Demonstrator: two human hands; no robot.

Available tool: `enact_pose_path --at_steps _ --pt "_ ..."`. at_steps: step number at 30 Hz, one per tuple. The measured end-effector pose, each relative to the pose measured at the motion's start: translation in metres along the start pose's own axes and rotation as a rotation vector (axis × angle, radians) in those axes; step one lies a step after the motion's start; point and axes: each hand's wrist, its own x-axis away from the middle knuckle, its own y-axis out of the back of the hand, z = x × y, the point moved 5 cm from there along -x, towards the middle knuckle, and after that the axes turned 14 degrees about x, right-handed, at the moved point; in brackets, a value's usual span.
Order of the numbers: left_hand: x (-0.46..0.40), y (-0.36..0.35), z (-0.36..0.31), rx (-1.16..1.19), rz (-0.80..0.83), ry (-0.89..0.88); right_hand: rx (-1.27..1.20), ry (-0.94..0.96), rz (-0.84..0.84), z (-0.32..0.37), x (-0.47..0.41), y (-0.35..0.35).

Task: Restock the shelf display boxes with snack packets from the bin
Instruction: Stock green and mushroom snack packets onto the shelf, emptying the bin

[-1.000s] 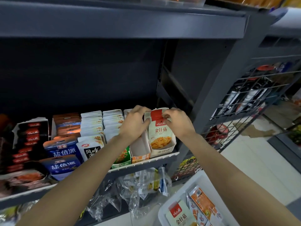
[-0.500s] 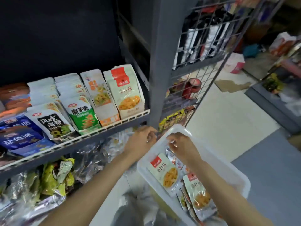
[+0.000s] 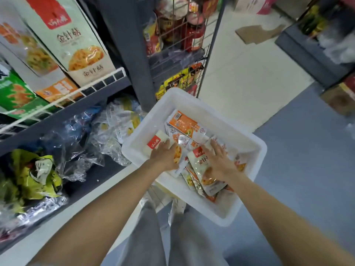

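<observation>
I'm picking stock: my left hand (image 3: 165, 155) grips a red-topped packet (image 3: 156, 143), my right hand (image 3: 221, 160) lies flat on another packet (image 3: 203, 166) beneath it in the bin (image 3: 247, 166); next I judge, lift both.

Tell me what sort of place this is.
Most likely a small grocery or convenience shop: a grey shelf carries snack display boxes, a wire rack holds jars, and a white bin of snack packets stands in the aisle.
</observation>
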Motion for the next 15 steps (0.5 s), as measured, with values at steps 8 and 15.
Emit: enact_pose_path --at_steps 8,15 --pt "-0.001 -0.002 0.002 0.070 -0.041 0.004 -0.069 -0.081 -0.273 -0.017 -0.032 0.033" --pt "0.000 0.020 0.011 0.117 -0.289 0.201 -0.092 0.018 -0.521 -0.003 -0.019 0.076"
